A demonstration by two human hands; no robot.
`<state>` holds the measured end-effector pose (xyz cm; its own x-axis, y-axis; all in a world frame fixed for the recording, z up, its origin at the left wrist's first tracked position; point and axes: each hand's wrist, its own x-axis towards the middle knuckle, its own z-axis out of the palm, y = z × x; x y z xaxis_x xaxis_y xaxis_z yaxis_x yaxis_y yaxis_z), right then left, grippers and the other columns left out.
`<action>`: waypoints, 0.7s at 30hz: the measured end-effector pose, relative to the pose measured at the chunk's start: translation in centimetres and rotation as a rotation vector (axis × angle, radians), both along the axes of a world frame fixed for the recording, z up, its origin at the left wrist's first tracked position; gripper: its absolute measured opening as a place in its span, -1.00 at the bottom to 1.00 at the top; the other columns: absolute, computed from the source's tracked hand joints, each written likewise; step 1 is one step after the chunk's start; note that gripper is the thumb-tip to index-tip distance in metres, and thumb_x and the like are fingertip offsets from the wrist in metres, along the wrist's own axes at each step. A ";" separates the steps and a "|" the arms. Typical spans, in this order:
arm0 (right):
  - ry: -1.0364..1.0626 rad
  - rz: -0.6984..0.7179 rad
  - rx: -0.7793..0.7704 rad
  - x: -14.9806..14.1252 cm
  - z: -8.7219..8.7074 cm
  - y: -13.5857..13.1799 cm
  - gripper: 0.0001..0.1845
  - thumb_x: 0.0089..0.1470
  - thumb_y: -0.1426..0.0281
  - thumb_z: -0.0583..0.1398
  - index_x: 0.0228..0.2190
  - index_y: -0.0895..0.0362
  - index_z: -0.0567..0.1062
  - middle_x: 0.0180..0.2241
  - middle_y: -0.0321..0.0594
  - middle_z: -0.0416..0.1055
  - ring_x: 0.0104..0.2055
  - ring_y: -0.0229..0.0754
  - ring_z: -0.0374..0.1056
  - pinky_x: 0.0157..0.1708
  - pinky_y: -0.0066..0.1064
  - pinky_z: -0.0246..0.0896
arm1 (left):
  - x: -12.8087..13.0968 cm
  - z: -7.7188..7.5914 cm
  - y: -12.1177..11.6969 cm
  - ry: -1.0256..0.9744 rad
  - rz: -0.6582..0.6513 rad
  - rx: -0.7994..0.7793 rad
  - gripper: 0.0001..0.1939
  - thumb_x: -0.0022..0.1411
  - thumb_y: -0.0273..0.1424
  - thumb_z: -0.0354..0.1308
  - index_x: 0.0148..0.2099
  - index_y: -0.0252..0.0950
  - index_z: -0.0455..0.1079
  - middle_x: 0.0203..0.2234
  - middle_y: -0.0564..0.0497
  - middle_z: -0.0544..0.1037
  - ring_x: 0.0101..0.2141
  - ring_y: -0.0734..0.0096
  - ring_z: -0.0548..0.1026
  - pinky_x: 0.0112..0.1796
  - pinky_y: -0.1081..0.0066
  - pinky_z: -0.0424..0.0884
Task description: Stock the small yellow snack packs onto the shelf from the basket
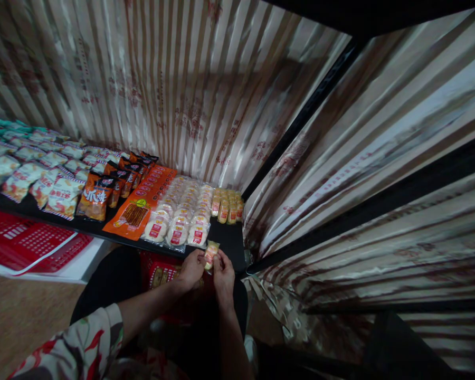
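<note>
Between my two hands is one small yellow wrapped snack (211, 255) with pinkish print. My left hand (193, 268) pinches its left side, while the fingers of my right hand (223, 272) close on its right side. Both hands are over the front edge of the black shelf (231, 245). Behind them, several similar yellow packs (233, 207) stand in rows at the shelf's right end. Rows of clear-wrapped round white crackers (177, 232) lie to their left.
Orange snack-stick bags (132, 214), orange-brown bags (93, 196) and white bags (65, 195) fill the shelf leftward. Red baskets (35, 248) sit below; one between my knees holds packs (158, 277). Black posts (301, 126) and striped curtain (206, 100) enclose the right and back.
</note>
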<state>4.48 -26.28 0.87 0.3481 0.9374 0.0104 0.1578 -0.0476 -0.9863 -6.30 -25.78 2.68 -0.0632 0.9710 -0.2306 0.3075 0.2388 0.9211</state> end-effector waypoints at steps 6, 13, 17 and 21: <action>-0.140 -0.001 0.025 0.6 0.0 0.6 -0.58 -0.08 0.19 0.14 -0.22 0.19 0.48 -0.23 -0.09 0.44 -0.26 -0.16 0.39 -0.25 -0.39 0.28 | 0.7 1.1 0.9 0.086 -0.005 0.010 -0.82 0.13 -0.51 -0.02 -0.27 -0.35 0.40 -0.34 -0.05 0.51 -0.33 0.46 0.43 -0.29 0.51 0.29; -0.059 -0.025 0.038 1.2 -0.2 2.4 -0.59 -0.12 0.23 0.15 -0.23 0.19 0.44 -0.25 -0.08 0.44 -0.26 -0.14 0.39 -0.22 -0.35 0.28 | 1.9 2.2 2.4 0.102 -0.039 0.026 -0.74 0.12 -0.50 -0.03 -0.15 -0.35 0.40 -0.24 -0.11 0.51 -0.24 0.41 0.45 -0.23 0.50 0.30; -0.081 -0.039 0.057 1.4 -0.2 3.5 -0.61 -0.13 0.25 0.13 -0.23 0.18 0.42 -0.28 -0.11 0.44 -0.29 -0.16 0.40 -0.24 -0.36 0.28 | 2.8 2.3 3.5 0.034 -0.055 0.009 -0.74 0.09 -0.52 0.01 -0.15 -0.31 0.39 -0.25 -0.07 0.53 -0.25 0.43 0.46 -0.23 0.51 0.32; -0.081 -0.054 0.057 1.7 -0.3 4.6 -0.66 -0.14 0.32 0.12 -0.25 0.15 0.40 -0.32 -0.16 0.45 -0.31 -0.18 0.39 -0.26 -0.38 0.28 | 3.4 2.5 4.3 -0.026 -0.052 0.003 -0.75 0.09 -0.52 0.01 -0.15 -0.33 0.37 -0.24 -0.08 0.53 -0.25 0.42 0.47 -0.24 0.52 0.31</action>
